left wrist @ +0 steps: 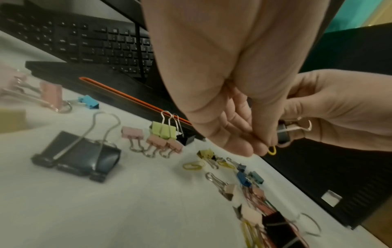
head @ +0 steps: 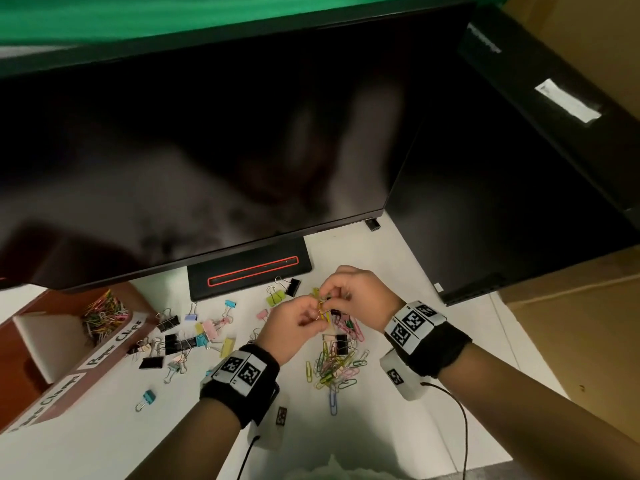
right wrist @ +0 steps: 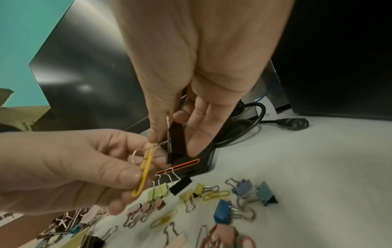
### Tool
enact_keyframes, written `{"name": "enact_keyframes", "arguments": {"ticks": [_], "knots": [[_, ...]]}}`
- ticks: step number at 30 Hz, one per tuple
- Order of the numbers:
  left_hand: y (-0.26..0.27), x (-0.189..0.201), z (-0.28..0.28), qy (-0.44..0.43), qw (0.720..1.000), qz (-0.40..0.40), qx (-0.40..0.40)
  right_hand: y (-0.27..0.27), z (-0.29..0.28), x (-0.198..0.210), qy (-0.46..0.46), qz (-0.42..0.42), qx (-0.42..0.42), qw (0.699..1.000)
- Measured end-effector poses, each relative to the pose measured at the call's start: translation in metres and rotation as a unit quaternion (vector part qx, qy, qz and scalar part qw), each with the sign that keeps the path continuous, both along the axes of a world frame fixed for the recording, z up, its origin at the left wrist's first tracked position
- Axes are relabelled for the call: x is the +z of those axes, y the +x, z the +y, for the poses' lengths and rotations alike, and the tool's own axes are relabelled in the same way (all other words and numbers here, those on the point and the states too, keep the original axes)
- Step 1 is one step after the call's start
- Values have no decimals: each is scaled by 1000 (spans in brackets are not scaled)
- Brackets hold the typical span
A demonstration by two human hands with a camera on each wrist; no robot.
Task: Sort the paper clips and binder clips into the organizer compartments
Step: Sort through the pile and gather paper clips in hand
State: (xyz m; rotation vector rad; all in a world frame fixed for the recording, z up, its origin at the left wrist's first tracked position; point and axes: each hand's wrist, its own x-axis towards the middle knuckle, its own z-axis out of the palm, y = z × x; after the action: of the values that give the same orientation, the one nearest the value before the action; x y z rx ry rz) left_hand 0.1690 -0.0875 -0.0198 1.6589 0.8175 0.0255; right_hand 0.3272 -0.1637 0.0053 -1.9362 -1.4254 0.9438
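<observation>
Now | left hand (right wrist: 70, 169) pinches slim yellow paper clip (right wrist: 145, 169) | right hand (right wrist: 191, 80) grips black binder clip (right wrist: 177, 142), wire handle threaded through it

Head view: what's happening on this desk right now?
A person is untangling clips above the desk. The left hand pinches a yellow paper clip hooked through the wire handle of a black binder clip, which the right hand holds. Loose clips lie scattered below; the organizer already holds paper clips.
</observation>
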Motion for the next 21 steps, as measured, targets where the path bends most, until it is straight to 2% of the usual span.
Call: {"name": "enact_keyframes", "arguments": {"ticks": [5,10,13,16,18,21], "knots": [[-20,-3,20,76,995,51,-28,20,-1,-11,-37,-55,-8,998],[-31,-10,32,179,979,94,11,47,-9,-26,-129,-123,-63,982],[-27,-14,28,210,970,125,20,54,-12,-31,-172,-139,-69,973],[-19,-18,23,221,965,139,-4,46,-9,-30,-135,-202,-33,970],[-12,-21,20,234,960,154,-29,34,-2,-29,-105,-204,19,973],[-2,-24,17,253,950,174,-60,16,12,-33,-120,-214,88,966]]}}
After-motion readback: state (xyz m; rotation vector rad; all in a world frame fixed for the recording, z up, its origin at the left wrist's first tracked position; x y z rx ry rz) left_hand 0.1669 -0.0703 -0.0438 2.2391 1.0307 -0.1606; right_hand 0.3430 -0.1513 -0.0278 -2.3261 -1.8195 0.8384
